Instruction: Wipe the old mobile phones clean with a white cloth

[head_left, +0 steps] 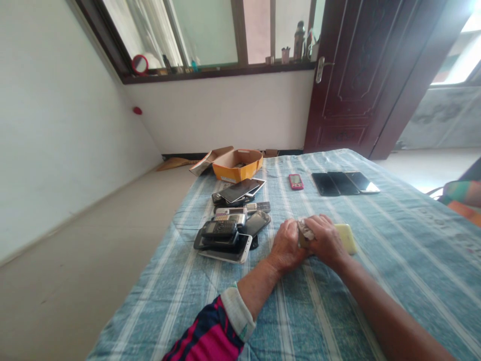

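Hands [288,244] together at a whitish wad [306,230], near heaped phones [221,228]

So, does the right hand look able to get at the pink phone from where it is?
Probably yes, with a stretch forward: only striped cloth seems to lie between the right hand and the pink phone. But that hand holds a crumpled whitish wad, so it might need to let go first.

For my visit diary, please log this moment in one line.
left hand: gripping partly hidden item; right hand: crumpled wad against it; beside right hand: yellow item; left: phone pile
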A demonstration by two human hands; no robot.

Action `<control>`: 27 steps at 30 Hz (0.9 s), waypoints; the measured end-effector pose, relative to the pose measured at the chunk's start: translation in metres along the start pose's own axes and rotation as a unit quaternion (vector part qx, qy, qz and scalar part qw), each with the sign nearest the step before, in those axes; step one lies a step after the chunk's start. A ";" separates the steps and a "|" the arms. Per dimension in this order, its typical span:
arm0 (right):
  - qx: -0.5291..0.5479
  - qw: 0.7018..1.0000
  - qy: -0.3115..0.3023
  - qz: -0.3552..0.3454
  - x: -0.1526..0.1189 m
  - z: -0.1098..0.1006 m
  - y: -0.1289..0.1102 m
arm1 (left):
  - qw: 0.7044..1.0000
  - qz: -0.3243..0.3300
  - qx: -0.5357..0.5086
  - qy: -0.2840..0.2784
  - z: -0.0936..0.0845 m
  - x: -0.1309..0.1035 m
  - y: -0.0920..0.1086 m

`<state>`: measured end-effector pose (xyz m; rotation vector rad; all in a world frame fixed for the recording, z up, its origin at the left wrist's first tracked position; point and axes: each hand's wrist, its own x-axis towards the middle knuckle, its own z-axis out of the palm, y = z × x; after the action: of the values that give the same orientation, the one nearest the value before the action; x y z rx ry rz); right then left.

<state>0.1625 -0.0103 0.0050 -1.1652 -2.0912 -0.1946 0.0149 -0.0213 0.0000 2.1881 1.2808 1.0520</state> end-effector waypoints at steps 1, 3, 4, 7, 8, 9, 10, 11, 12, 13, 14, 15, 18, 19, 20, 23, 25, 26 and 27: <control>-0.005 1.000 -0.004 -0.002 0.000 -0.001 0.000 | 1.000 -0.001 -0.003 -0.001 0.000 0.000 0.000; -0.016 1.000 -0.014 -0.003 -0.001 -0.004 0.002 | 1.000 -0.005 -0.006 -0.007 -0.002 0.000 0.001; -0.022 1.000 -0.020 -0.001 -0.003 -0.006 0.005 | 1.000 -0.007 -0.005 -0.015 -0.002 0.000 0.001; -0.036 0.999 -0.023 0.018 -0.006 -0.013 0.014 | 0.999 -0.022 0.017 -0.041 -0.003 0.001 0.000; -0.037 0.999 -0.022 0.024 -0.008 -0.014 0.017 | 0.998 -0.028 0.025 -0.048 -0.003 0.001 0.000; -0.036 0.999 -0.021 0.030 -0.008 -0.015 0.020 | 0.998 -0.033 0.030 -0.052 -0.003 0.001 0.000; -0.032 0.999 -0.019 0.034 -0.008 -0.015 0.021 | 0.998 -0.036 0.031 -0.052 -0.003 0.001 0.000; -0.026 0.999 -0.019 0.036 -0.008 -0.015 0.021 | 0.998 -0.035 0.029 -0.052 -0.002 0.001 0.000; -0.017 0.999 -0.018 0.034 -0.008 -0.014 0.019 | 0.998 -0.031 0.024 -0.051 -0.002 0.001 0.000; -0.006 0.999 -0.018 0.030 -0.007 -0.012 0.017 | 0.998 -0.026 0.019 -0.048 -0.002 0.001 0.000; 0.004 1.000 -0.017 0.024 -0.005 -0.011 0.014 | 0.999 -0.021 0.012 -0.044 -0.002 0.001 0.001; 0.014 1.000 -0.017 0.017 -0.004 -0.009 0.010 | 0.999 -0.017 0.005 -0.039 -0.002 0.001 0.001; 0.030 0.999 -0.021 0.004 -0.001 -0.005 0.002 | 1.000 -0.013 -0.013 -0.024 -0.002 0.000 0.003; 0.032 0.999 -0.022 0.004 -0.001 -0.005 0.001 | 1.000 -0.014 -0.016 -0.023 -0.002 0.000 0.004; 0.034 0.999 -0.023 0.006 -0.001 -0.006 0.001 | 0.999 -0.015 -0.017 -0.022 -0.003 0.000 0.004; 0.029 0.999 -0.025 0.010 -0.003 -0.011 0.008 | 0.999 -0.013 -0.010 -0.033 -0.003 0.000 0.003; 0.012 0.999 -0.026 0.013 -0.006 -0.014 0.015 | 0.999 -0.011 0.001 -0.043 -0.003 0.000 0.002; 0.004 1.000 -0.025 0.016 -0.008 -0.015 0.018 | 0.999 -0.012 0.007 -0.047 -0.002 0.000 0.000; -0.004 1.000 -0.024 0.018 -0.009 -0.016 0.020 | 0.999 -0.015 0.011 -0.049 -0.001 0.000 0.000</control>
<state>0.1893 -0.0120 0.0069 -1.2227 -2.1101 -0.1591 0.0134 -0.0213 0.0006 2.2004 1.2824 0.9129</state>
